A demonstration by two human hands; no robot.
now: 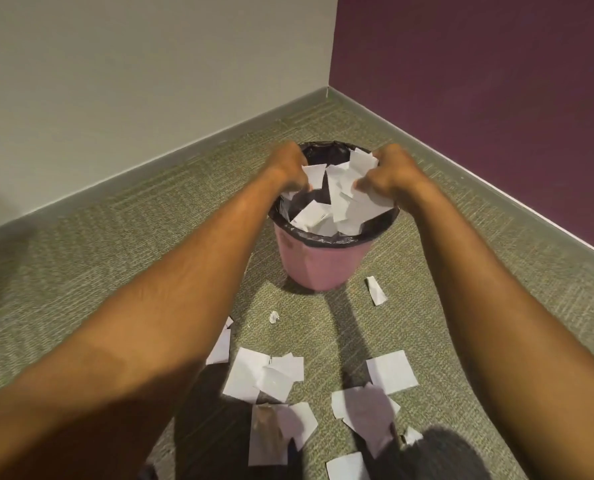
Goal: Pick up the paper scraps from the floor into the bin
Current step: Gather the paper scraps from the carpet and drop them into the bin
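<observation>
A pink bin [318,265] with a black liner stands on the carpet near the room's corner. White paper scraps [314,218] lie inside it. Both my arms reach over its mouth. My left hand [288,166] holds a white scrap [314,174] at the bin's left rim. My right hand [391,171] grips a bunch of white scraps [354,188] over the bin's right side. Several more scraps [254,374] lie on the floor in front of the bin, among them a square piece [391,372] and a small strip [375,291].
Green-grey carpet [133,244] covers the floor. A pale wall [133,81] rises at the left and a purple wall [479,81] at the right, meeting in a corner behind the bin. A tiny crumpled bit [273,317] lies near the bin's base.
</observation>
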